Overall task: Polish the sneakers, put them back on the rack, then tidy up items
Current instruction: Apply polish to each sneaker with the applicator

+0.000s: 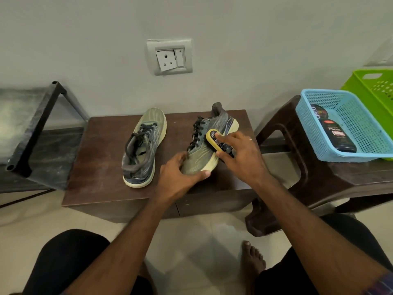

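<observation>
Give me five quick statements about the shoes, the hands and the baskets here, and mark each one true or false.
1. The left hand grips the toe of the right-side sneaker. True.
2. The right hand holds a cloth. False: it holds a yellow-topped shoe brush against that sneaker.
3. The other sneaker sits on the rack. False: it lies on the brown table.
4. A polish bottle lies in the blue basket. True.
5. The green basket stands in front of the blue one. False: it is behind it.

Left hand (pixel 178 177) grips the right sneaker's (pixel 204 150) toe while right hand (pixel 242 156) presses a yellow brush (pixel 217 141) against it
</observation>
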`<state>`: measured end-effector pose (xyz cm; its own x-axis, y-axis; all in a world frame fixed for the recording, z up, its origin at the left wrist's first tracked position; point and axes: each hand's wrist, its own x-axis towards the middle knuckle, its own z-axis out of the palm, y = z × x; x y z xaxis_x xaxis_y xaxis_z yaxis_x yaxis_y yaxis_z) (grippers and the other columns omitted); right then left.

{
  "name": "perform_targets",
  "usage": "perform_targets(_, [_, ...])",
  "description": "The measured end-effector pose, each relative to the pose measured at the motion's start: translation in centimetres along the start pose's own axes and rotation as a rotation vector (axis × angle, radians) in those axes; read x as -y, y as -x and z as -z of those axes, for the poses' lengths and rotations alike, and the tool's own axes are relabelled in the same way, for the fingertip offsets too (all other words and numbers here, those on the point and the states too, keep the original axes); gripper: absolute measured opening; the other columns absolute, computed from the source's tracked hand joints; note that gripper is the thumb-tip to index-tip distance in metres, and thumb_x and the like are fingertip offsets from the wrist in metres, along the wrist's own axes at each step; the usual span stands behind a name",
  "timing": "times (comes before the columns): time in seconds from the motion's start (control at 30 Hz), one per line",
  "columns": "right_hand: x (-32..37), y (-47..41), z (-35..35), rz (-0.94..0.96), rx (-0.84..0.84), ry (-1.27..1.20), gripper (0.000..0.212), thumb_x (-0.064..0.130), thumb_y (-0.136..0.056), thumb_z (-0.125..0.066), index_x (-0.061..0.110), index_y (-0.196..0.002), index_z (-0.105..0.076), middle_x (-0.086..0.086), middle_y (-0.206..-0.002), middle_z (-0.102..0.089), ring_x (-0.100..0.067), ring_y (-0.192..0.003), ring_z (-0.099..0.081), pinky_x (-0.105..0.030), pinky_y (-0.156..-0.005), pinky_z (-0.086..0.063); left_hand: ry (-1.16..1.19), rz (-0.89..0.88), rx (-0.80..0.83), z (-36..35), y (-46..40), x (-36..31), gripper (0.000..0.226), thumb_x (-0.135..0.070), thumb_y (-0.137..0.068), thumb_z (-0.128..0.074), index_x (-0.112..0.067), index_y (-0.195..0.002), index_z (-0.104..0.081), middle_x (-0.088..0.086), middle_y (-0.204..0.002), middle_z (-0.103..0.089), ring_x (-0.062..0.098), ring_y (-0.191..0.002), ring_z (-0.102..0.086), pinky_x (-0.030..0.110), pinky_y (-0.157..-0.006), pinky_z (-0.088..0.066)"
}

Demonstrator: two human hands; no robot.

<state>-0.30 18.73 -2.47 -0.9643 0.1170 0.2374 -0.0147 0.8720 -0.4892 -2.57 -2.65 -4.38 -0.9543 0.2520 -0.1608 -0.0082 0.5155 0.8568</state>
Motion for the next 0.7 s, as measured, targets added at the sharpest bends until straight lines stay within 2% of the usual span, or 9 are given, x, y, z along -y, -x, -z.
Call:
perform_targets(0.07, [-0.2, 0.0, -0.2, -0.008, 0.017, 0.034, 0.05, 0.037, -0.088, -0.07, 0.029, -0.136, -0.058, 0.002, -0.12, -0.057, -0.016, -0.106, -0.048, -0.025, -0.086, -0.038, -0.044, -0.056, -0.063, -1.0, 0.2, -1.1, 0.101, -0.064, -0.054, -0.086, -0.025, -0.14, -0.051, -0.012, -0.122, -0.061, 0.005, -0.114, -0.054, 0.015, -0.094, -0.043])
perform_targets(0.1, [-0.2, 0.1, -0.3, -0.006, 0.021, 0.041, 0.05, 0.037, -0.088, -0.071, 0.029, -0.135, -0.057, 0.002, -0.119, -0.057, -0.015, -0.105, -0.047, -0.024, -0.085, -0.036, -0.096, -0.102, -0.083, -1.5, 0.3, -1.3, 0.101, -0.059, -0.057, -0.087, -0.022, -0.142, -0.049, -0.009, -0.127, -0.06, 0.006, -0.116, -0.054, 0.015, -0.094, -0.041])
perform_targets(0.13, [-0.3, 0.2, -0.3, -0.004, 0.024, 0.041, 0.05, 0.036, -0.087, -0.071, 0.028, -0.135, -0.058, 0.002, -0.118, -0.057, -0.015, -0.104, -0.047, -0.024, -0.086, -0.037, -0.17, -0.155, -0.087, -1.9, 0.2, -1.3, 0.103, -0.057, -0.06, -0.087, -0.019, -0.145, -0.046, -0.004, -0.138, -0.056, 0.01, -0.125, -0.052, 0.019, -0.101, -0.041])
perform_targets(0.2, [-0.5, 0.5, -0.5, -0.004, 0.038, 0.029, 0.05, 0.034, -0.087, -0.072, 0.027, -0.134, -0.059, 0.002, -0.116, -0.057, -0.014, -0.103, -0.047, -0.028, -0.088, -0.042, -0.349, -0.237, -0.024, -2.5, 0.1, -0.6, 0.109, -0.057, -0.064, -0.084, -0.017, -0.152, -0.034, 0.001, -0.158, -0.035, 0.013, -0.146, -0.03, 0.029, -0.116, -0.031])
perform_targets(0.3, [-0.7, 1.1, -1.0, -0.02, 0.069, 0.027, 0.05, 0.031, -0.086, -0.074, 0.025, -0.134, -0.059, 0.0, -0.117, -0.057, -0.016, -0.105, -0.049, -0.034, -0.094, -0.046, -0.574, -0.312, 0.096, -2.8, -0.3, 0.9, 0.102, -0.043, -0.077, -0.079, -0.017, -0.156, -0.021, 0.002, -0.164, -0.017, 0.016, -0.152, -0.011, 0.034, -0.119, -0.025])
perform_targets(0.4, [-0.6, 1.4, -1.5, -0.029, 0.08, 0.029, 0.051, 0.032, -0.086, -0.073, 0.025, -0.134, -0.058, 0.0, -0.118, -0.056, -0.017, -0.106, -0.049, -0.033, -0.094, -0.046, -0.651, -0.4, 0.057, -2.9, -0.1, 1.8, 0.093, -0.029, -0.08, -0.076, -0.01, -0.155, -0.023, 0.01, -0.162, -0.021, 0.025, -0.151, -0.016, 0.035, -0.117, -0.024])
perform_targets(0.47, [-0.7, 1.4, -1.6, -0.035, 0.081, 0.028, 0.051, 0.032, -0.087, -0.072, 0.024, -0.135, -0.058, 0.0, -0.121, -0.057, -0.018, -0.107, -0.05, -0.034, -0.094, -0.047, -0.687, -0.414, 0.035, -3.0, 0.1, 2.2, 0.095, -0.029, -0.076, -0.079, -0.007, -0.153, -0.027, 0.015, -0.16, -0.026, 0.03, -0.149, -0.022, 0.039, -0.117, -0.025])
perform_targets(0.6, [-0.9, 1.3, -1.6, -0.061, 0.094, 0.025, 0.051, 0.033, -0.088, -0.07, 0.026, -0.137, -0.055, 0.001, -0.124, -0.056, -0.018, -0.11, -0.049, -0.036, -0.095, -0.048, -0.673, -0.391, 0.065, -2.8, -0.1, 2.4, 0.101, -0.038, -0.079, -0.078, -0.019, -0.157, -0.017, 0.009, -0.165, -0.011, 0.026, -0.151, -0.014, 0.032, -0.119, -0.011])
perform_targets(0.7, [-0.3, 1.4, -1.1, -0.015, 0.045, 0.012, 0.049, 0.031, -0.089, -0.07, 0.024, -0.136, -0.057, 0.0, -0.12, -0.057, -0.017, -0.105, -0.05, -0.037, -0.092, -0.049, -0.586, -0.334, 0.066, -1.9, -0.4, 1.6, 0.097, -0.045, -0.075, -0.074, -0.021, -0.155, -0.026, 0.005, -0.162, -0.025, 0.025, -0.142, -0.038, 0.035, -0.114, -0.031])
